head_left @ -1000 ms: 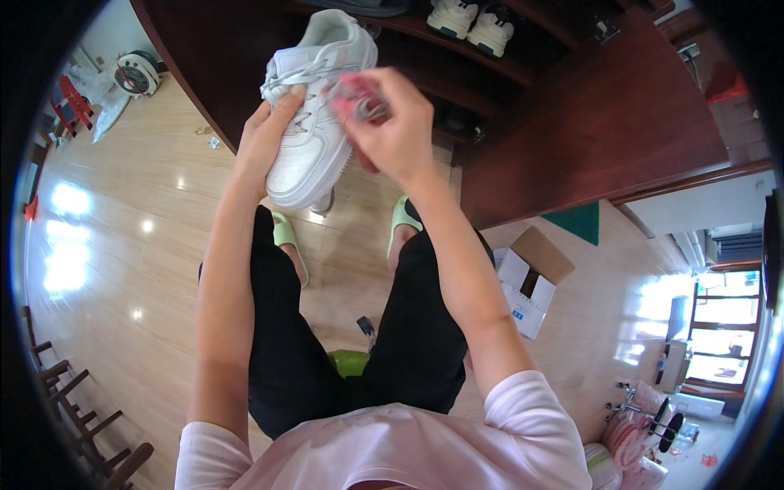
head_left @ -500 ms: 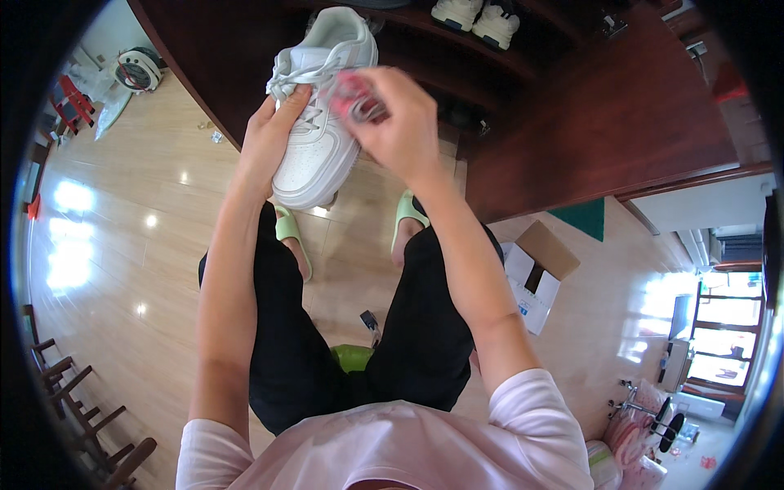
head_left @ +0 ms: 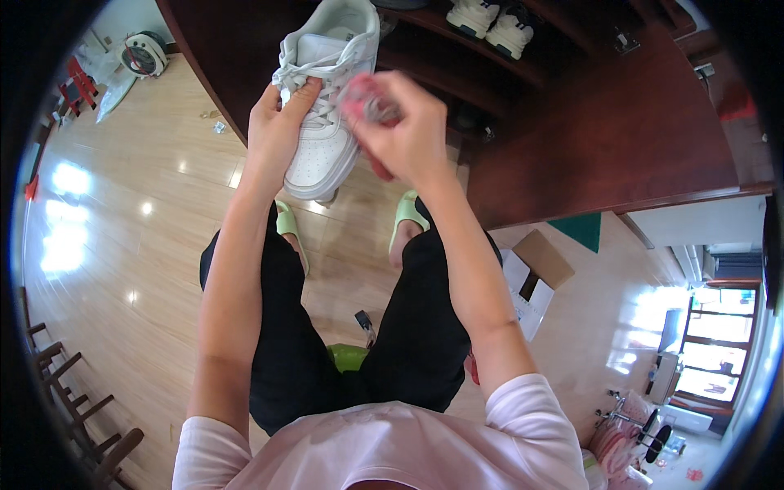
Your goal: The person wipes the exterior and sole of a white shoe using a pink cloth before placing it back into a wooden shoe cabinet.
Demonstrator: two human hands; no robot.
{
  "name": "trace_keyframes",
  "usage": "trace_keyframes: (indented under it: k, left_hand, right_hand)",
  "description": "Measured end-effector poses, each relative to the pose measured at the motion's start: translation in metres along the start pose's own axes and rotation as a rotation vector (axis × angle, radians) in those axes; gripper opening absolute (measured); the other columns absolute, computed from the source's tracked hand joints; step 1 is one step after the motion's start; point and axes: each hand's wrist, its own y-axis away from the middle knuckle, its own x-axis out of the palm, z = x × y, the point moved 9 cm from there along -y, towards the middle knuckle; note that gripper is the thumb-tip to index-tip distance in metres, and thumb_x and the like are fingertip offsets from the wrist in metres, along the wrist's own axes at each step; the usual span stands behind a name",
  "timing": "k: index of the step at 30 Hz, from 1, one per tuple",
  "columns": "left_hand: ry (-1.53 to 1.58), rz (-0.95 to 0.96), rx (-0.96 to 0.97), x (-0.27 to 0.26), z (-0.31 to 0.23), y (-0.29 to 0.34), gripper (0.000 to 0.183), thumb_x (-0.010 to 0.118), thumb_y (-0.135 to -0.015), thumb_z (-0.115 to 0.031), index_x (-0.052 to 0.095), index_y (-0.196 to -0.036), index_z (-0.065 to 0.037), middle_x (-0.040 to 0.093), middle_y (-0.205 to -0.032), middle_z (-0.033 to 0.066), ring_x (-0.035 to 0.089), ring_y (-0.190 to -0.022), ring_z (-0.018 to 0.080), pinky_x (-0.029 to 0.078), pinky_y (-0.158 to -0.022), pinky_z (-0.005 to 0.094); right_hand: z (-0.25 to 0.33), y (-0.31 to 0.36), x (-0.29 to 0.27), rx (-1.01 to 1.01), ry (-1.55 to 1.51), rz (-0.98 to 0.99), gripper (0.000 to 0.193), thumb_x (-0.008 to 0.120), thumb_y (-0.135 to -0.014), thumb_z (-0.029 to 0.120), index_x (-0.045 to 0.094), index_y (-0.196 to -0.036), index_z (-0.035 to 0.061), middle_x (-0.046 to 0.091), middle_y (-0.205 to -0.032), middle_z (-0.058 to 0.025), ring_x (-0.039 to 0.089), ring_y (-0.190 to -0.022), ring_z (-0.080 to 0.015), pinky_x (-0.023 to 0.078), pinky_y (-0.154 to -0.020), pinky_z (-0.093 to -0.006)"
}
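Observation:
A white lace-up sneaker is held up in front of the dark cabinet, toe pointing toward me. My left hand grips its left side, thumb lying over the laces. In my right hand is a crumpled red-and-grey cloth, bunched in the fingers and smeared by motion. It is against or very near the sneaker's right side; contact cannot be made out. A red end of it hangs below the fist.
Pale shoes sit on a shelf of the dark wooden cabinet, whose door stands open on the right. An opened white box lies on the floor. My feet wear green slippers. A wooden rack is at lower left.
The sneaker and my left hand have shifted a little up and to the right in the picture. My right hand has moved slightly right with the cloth, whose red end now hangs below it.

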Motion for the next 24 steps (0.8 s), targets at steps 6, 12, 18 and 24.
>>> trace_keyframes:
  k: [6,12,18,24]
  left_hand:
    - [0.164,0.035,-0.090,0.005,0.000,0.002,0.036,0.066,-0.101,-0.030,0.064,-0.123,-0.002,0.072,-0.104,0.0064,0.069,-0.087,0.0115,0.057,-0.075,0.0271]
    - [0.252,0.122,-0.179,0.008,0.006,-0.001,0.042,0.059,-0.105,-0.035,0.060,-0.131,-0.002,0.070,-0.114,0.0077,0.070,-0.096,0.0123,0.059,-0.077,0.0288]
    - [0.449,0.260,-0.288,0.009,0.021,-0.009,0.055,0.044,-0.109,-0.044,0.053,-0.140,0.000,0.066,-0.129,0.0171,0.069,-0.110,0.0242,0.058,-0.097,0.0408]
    - [0.488,0.293,-0.349,0.009,0.016,0.004,0.049,0.047,-0.108,-0.040,0.056,-0.137,-0.001,0.069,-0.125,0.0151,0.072,-0.104,0.0225,0.061,-0.088,0.0360]
  right_hand:
    - [-0.017,-0.003,-0.003,-0.064,0.087,-0.134,0.030,0.084,-0.080,0.022,0.070,-0.099,0.0036,0.072,-0.089,-0.0139,0.072,-0.081,-0.0306,0.056,-0.072,-0.0352]
    - [-0.059,-0.009,-0.013,0.230,-0.428,-0.142,0.029,0.083,-0.085,0.020,0.067,-0.103,0.0028,0.070,-0.085,-0.0063,0.067,-0.083,-0.0134,0.055,-0.074,-0.0308]
    - [0.035,0.017,0.009,-0.283,0.039,0.101,0.040,0.088,-0.073,0.009,0.073,-0.110,0.0091,0.068,-0.089,-0.0065,0.067,-0.079,-0.0166,0.054,-0.068,-0.0266]
    - [0.033,0.006,-0.008,-0.373,0.137,-0.109,0.036,0.088,-0.073,0.011,0.074,-0.106,0.0105,0.064,-0.084,-0.0053,0.064,-0.074,-0.0195,0.053,-0.066,-0.0296]
